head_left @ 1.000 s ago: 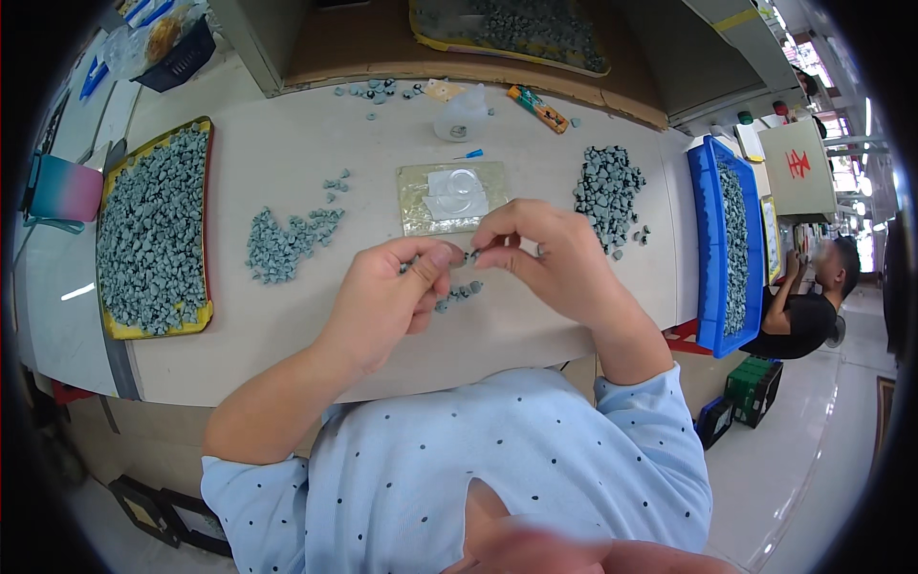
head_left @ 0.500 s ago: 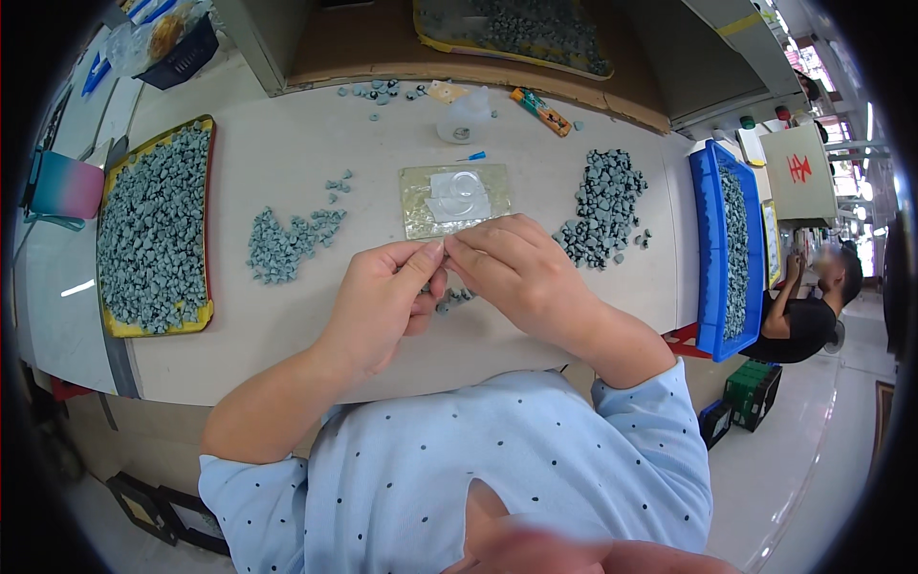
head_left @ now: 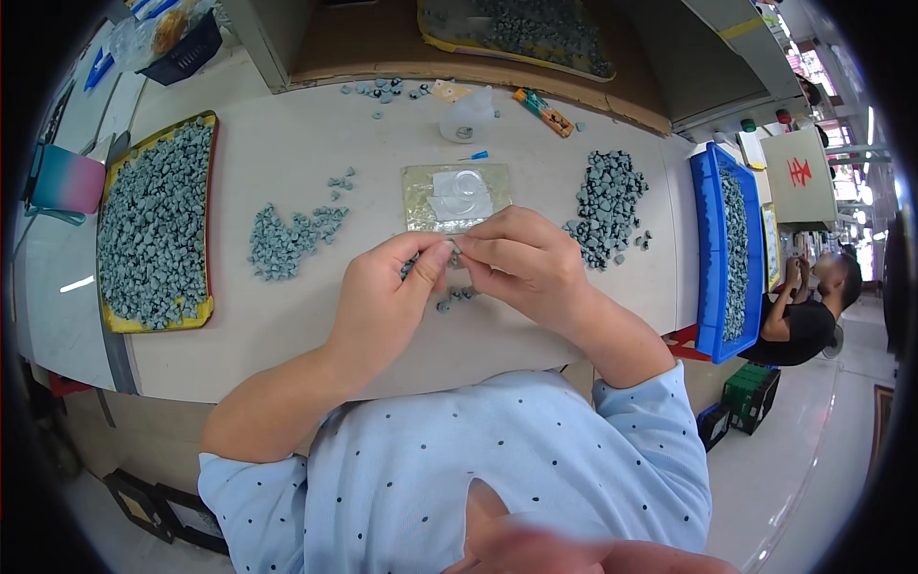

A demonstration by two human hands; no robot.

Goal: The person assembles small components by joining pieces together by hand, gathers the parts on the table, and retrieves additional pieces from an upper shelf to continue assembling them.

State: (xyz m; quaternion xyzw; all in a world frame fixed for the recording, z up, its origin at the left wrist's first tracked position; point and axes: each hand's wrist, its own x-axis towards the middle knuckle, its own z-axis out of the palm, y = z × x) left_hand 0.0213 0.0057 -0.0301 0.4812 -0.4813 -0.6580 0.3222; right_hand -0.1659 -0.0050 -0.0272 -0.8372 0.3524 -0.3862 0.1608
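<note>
My left hand (head_left: 389,284) and my right hand (head_left: 532,265) meet above the middle of the table. Between their pinched fingertips is a small grey-green piece (head_left: 454,248), mostly covered by the fingers. More such pieces (head_left: 408,267) show by the curled fingers of my left hand; whether they are held or lie beneath cannot be made out. Just beyond my fingertips lies a yellowish slab (head_left: 417,206) with white paper and a clear round disc (head_left: 467,184) on it. A few loose pieces (head_left: 462,294) lie under my hands.
Piles of grey-green pieces lie left (head_left: 287,242) and right (head_left: 609,206). A yellow tray (head_left: 204,312) and a blue bin (head_left: 709,249) hold many more. Toward the back are a translucent cup (head_left: 467,120), a blue-tipped needle (head_left: 479,155) and an orange-green packet (head_left: 543,112). A person (head_left: 808,320) sits at right.
My hands have shifted slightly, and my right fingers have turned and drawn back into a pinch. The small piece between the fingertips now shows more.
</note>
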